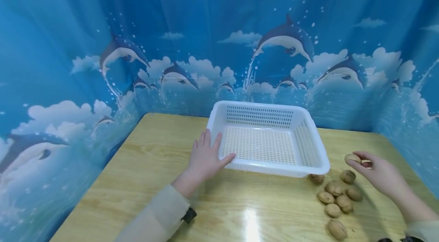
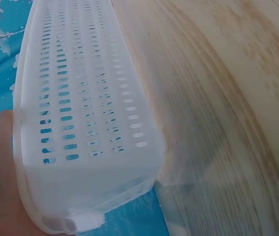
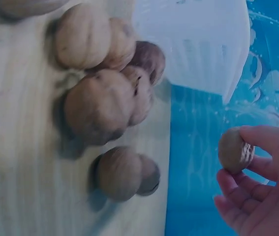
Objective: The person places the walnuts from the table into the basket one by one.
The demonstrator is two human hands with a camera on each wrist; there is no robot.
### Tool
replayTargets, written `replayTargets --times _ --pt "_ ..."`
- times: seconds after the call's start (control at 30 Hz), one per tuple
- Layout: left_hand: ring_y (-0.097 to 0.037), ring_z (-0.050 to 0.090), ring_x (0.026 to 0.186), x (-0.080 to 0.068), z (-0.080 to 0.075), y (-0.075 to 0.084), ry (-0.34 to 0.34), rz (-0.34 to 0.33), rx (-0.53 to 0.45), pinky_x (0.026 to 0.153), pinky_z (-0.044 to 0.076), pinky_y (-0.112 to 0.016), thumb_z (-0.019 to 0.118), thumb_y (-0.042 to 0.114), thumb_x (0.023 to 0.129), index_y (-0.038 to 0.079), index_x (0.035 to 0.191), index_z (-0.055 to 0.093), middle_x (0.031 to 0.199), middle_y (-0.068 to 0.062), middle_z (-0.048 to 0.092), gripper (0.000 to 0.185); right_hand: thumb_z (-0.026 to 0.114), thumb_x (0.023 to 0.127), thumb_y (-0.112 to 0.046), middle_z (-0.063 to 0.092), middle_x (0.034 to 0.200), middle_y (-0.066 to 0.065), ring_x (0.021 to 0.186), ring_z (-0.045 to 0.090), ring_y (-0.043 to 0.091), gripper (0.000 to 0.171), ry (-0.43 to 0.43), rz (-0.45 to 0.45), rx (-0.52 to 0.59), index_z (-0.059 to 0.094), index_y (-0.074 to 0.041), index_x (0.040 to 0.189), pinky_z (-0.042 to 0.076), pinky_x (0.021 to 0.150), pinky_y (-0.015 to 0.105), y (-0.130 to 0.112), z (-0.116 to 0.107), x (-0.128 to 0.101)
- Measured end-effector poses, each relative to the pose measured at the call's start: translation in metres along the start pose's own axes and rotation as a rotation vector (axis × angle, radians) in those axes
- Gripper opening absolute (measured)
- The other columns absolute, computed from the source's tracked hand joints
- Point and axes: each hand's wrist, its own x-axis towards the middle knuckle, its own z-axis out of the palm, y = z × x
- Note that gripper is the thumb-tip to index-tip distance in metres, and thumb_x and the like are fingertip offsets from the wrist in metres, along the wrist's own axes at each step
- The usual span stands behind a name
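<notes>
A white perforated plastic basket (image 1: 319, 160) stands empty on the wooden table (image 1: 144, 169), seen close up from the side as basket (image 2: 80, 108) in the left wrist view. My left hand (image 1: 205, 156) lies flat against the basket's near left corner, fingers straight, thumb along its front wall. My right hand (image 1: 368, 165) is raised to the right of the basket and pinches one walnut (image 1: 352, 158) in its fingertips; the same walnut (image 3: 234, 150) shows in the right wrist view. Several loose walnuts (image 1: 334, 198) lie on the table below it, also seen as walnuts (image 3: 105, 98).
A blue dolphin-print curtain (image 1: 103, 44) surrounds the table on the left, back and right. Bare tabletop lies left of the basket and along the near edge, with a light glare (image 1: 252, 223) in front.
</notes>
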Motion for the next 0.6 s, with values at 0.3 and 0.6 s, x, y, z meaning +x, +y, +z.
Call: replayTargets --times 0.3,0.6 --pt "-0.037 0.006 0.14 0.002 0.0 0.001 -0.002 -0.004 -0.011 0.108 0.011 -0.06 0.038 0.074 0.082 0.018 0.149 0.024 0.154 -0.02 0.007 0.088 0.049 0.095 -0.043 0.048 0.121 0.034 0.102 0.051 0.049 0.067 0.075 -0.101 0.048 0.041 0.011 0.133 0.049 0.069 0.053 -0.038 -0.005 0.018" --pt "-0.038 0.007 0.14 0.0 0.002 0.001 0.0 -0.006 -0.02 0.107 0.014 -0.061 0.037 0.074 0.083 0.018 0.149 0.025 0.153 -0.02 0.008 0.088 0.056 0.09 -0.046 0.046 0.127 0.033 0.105 0.053 0.047 0.069 -0.044 -0.14 0.089 0.044 0.008 0.132 0.05 0.074 0.054 -0.081 -0.018 0.049"
